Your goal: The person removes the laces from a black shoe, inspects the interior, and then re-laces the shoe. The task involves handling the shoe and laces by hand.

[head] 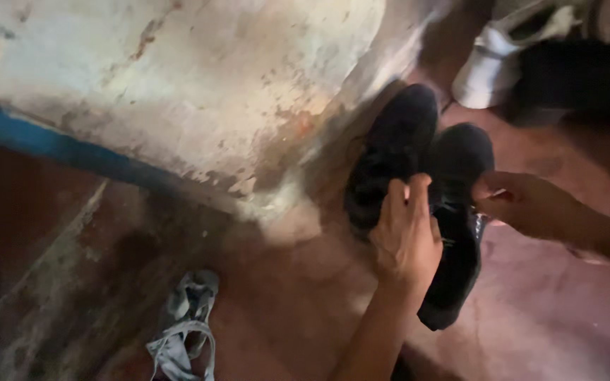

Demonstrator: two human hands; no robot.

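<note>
Two black shoes stand side by side against a worn wall. My left hand (407, 229) reaches up from the bottom and grips between them, fingers curled on the left black shoe (390, 152). My right hand (520, 204) comes in from the right edge and pinches the upper edge of the right black shoe (460, 240), which hangs lower and longer toward me. The insides of both shoes are dark and hard to make out.
A stained, peeling wall (199, 77) with a blue stripe (51, 144) fills the upper left. The floor (545, 317) is reddish. A grey crumpled cloth (185, 324) lies at the lower left. A white shoe (495, 60) sits at the top right.
</note>
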